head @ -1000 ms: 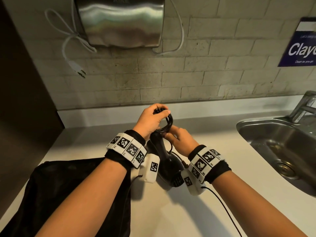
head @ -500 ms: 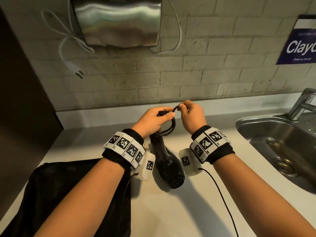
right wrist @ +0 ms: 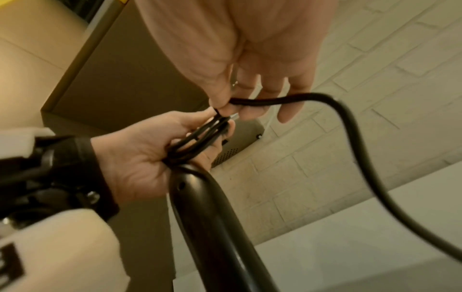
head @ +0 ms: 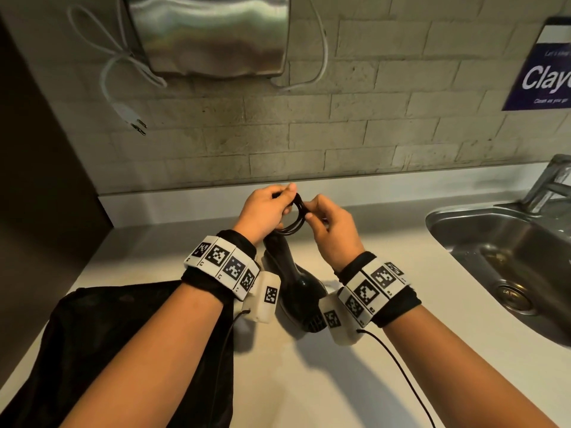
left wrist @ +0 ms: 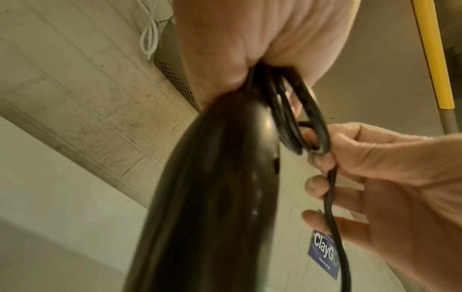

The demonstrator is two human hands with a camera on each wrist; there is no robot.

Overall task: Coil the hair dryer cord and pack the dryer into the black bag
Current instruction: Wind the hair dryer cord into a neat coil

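Holding a bundle of black cord point(head: 293, 216) loops in the left hand point(head: 265, 211), fingers curled around the coils right at the butt of the hair dryer point(head: 296, 282) handle, above the pale counter point(head: 278, 381) and near the back wall. Pinching the outermost loop between thumb and fingertips of the right hand point(head: 332, 233), just beside the left hand and touching the coil. Letting the loose rest of the cord point(right wrist: 362, 158) arc away from that pinch and drop toward the counter, as the right wrist view is showing. Keeping the dryer tilted, handle end up at the hands, vented nozzle end pointing down toward the person, between the two banded wrists; whether the nozzle is touching the counter cannot be told. Showing, in the left wrist view, several loops point(left wrist: 295, 118) gathered against the palm and one strand running down past the right hand's fingers point(left wrist: 322, 158). Lying flat at the near left of the counter, the black bag point(head: 92, 350), partly under the left forearm, well apart from the coil. Sitting at the far right, a steel sink point(head: 494, 242) with a tap. Hanging on the brick wall, a metal hand dryer point(head: 210, 35) with a white cable and plug point(head: 129, 112) dangling beside it.
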